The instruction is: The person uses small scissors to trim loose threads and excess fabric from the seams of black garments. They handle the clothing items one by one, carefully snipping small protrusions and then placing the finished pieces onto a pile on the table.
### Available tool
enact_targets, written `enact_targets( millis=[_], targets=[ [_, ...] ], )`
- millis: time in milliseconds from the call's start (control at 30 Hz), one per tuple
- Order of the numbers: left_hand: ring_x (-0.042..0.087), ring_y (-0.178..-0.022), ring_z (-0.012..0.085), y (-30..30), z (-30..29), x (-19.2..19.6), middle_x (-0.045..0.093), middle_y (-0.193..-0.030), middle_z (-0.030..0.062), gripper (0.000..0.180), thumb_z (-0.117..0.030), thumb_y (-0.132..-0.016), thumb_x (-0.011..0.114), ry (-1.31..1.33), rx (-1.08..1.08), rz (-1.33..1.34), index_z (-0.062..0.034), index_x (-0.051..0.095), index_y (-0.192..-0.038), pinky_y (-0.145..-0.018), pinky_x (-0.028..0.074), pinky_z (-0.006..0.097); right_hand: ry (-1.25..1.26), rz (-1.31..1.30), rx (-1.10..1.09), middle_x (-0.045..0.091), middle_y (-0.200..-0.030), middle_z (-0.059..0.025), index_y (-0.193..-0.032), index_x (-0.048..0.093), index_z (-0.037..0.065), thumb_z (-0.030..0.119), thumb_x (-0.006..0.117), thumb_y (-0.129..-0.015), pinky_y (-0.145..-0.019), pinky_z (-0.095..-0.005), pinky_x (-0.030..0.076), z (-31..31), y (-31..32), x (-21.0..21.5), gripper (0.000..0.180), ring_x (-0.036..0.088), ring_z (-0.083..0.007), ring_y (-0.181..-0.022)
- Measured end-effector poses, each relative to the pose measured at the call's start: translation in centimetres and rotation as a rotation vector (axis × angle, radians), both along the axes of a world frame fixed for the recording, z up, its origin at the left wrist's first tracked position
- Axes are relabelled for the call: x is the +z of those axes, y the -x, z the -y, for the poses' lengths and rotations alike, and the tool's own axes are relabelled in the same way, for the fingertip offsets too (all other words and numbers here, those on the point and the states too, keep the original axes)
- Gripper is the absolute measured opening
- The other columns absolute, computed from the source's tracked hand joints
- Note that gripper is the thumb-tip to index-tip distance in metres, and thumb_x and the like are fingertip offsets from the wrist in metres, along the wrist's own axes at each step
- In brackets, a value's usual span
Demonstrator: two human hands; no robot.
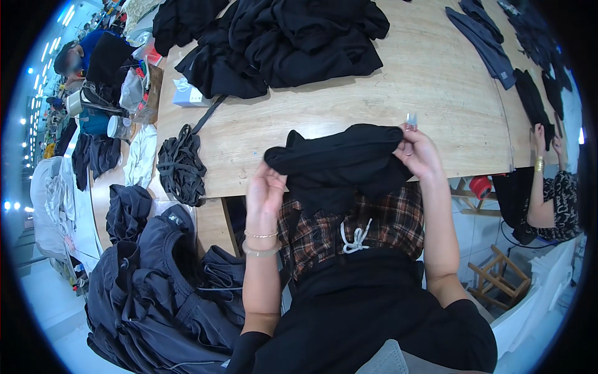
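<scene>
I hold a black garment (339, 159) over the near edge of a wooden table (430, 81). My left hand (265, 190) grips its lower left side. My right hand (417, 153) pinches the garment's upper right corner, and a small clear tool or clip (411, 119) sticks up from its fingers. The cloth hangs down toward my lap, over a plaid garment with a white drawstring (356, 240).
A big pile of black clothes (286, 43) lies at the table's far side, and a bundle of black cords (180, 165) at its left edge. Dark grey garments (156, 287) are heaped at my left. Another person (551, 193) works at the right, by dark pieces (486, 40).
</scene>
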State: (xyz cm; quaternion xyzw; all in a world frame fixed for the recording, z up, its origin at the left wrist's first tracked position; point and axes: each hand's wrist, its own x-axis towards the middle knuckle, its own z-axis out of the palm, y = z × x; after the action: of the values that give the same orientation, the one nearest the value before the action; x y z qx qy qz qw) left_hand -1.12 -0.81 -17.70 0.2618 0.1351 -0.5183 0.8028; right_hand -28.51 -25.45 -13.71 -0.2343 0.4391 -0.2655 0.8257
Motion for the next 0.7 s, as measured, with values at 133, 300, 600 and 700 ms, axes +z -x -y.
enact_targets(
  millis=[133,300,600,700],
  targets=[
    [0.056,-0.119,0.0246,4.0,0.7,2.6,0.057,-0.120,0.0150,0.030,-0.012,-0.101,0.055,-0.307,0.058,0.236,0.0014,0.051,-0.128,-0.109,0.047,0.042,0.239,-0.097,0.070,0.064,-0.092,-0.0023,-0.102,0.055,0.011,0.012,0.057,-0.100,-0.076,-0.0324,0.058,-1.5,-0.6,-0.7,0.003,0.066,-0.0154,-0.082],
    [0.059,-0.103,0.0194,8.6,-0.4,5.2,0.058,-0.119,0.0133,0.030,-0.007,-0.097,0.061,-0.815,0.146,1.177,0.0011,0.052,-0.124,-0.095,0.049,0.033,0.871,-0.565,-0.027,0.061,-0.086,-0.0021,-0.108,0.057,0.005,0.013,0.056,-0.102,-0.067,-0.0237,0.047,-2.3,-0.7,1.3,0.010,0.057,-0.0089,-0.076],
    [0.064,-0.102,0.0137,13.1,0.9,6.4,0.061,-0.130,0.0094,0.036,-0.010,-0.098,0.063,-0.308,-0.246,0.233,-0.0036,0.055,-0.133,-0.078,0.055,0.024,0.868,-0.230,0.408,0.065,-0.092,0.0003,-0.112,0.061,0.004,0.015,0.057,-0.101,-0.061,-0.0221,0.042,-7.5,-4.0,6.1,0.016,0.051,-0.0037,-0.069],
    [0.063,-0.105,0.0149,12.8,1.8,3.9,0.064,-0.123,0.0067,0.026,-0.015,-0.098,0.065,-0.200,-0.135,0.039,-0.0067,0.060,-0.123,-0.083,0.055,0.026,1.071,-0.335,0.565,0.067,-0.094,-0.0097,-0.114,0.058,0.001,0.011,0.057,-0.100,-0.075,-0.0299,0.050,-8.0,-6.6,4.8,0.018,0.062,-0.0210,-0.075]
  ],
)
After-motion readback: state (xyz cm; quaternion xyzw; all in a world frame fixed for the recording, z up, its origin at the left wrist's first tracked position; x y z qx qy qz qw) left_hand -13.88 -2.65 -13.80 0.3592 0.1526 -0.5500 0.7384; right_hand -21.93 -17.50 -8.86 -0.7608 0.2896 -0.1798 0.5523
